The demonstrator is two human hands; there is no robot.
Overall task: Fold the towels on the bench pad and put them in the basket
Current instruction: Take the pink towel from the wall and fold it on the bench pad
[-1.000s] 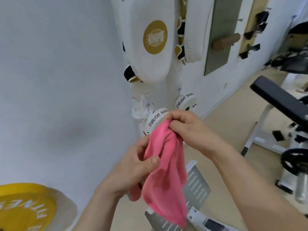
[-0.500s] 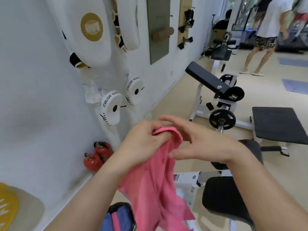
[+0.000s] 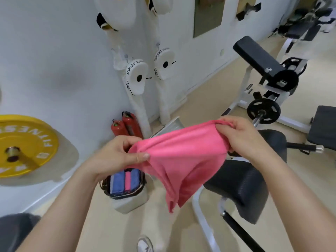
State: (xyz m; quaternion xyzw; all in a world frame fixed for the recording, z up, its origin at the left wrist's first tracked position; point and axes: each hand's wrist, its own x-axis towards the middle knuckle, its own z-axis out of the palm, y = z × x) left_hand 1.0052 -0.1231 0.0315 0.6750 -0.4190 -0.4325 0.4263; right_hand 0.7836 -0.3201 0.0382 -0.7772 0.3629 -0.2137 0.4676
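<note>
At far left a yellow weight plate (image 3: 25,142) sits on a bar by the white wall; lower and nearer the middle the basket (image 3: 131,203) stands on the floor, holding folded blue towels (image 3: 118,182) packed upright with a folded pink towel (image 3: 128,180) between them; just above the basket the left hand (image 3: 118,155) has its fingers curled and its thumb pressed down, pinching one bunched corner of the loose pink towel (image 3: 183,159); this towel is in the air, unfolded, its top edge pulled taut and rising from the left hand to the right; below that edge the cloth sags in soft creases and narrows to a loose tail that hangs between the basket and the bench; the right hand (image 3: 241,137) grips the other top corner, fingers curled round gathered cloth; below and to the right of it lies the black bench pad (image 3: 243,188), the towel's right side hanging in front of its near edge
</note>
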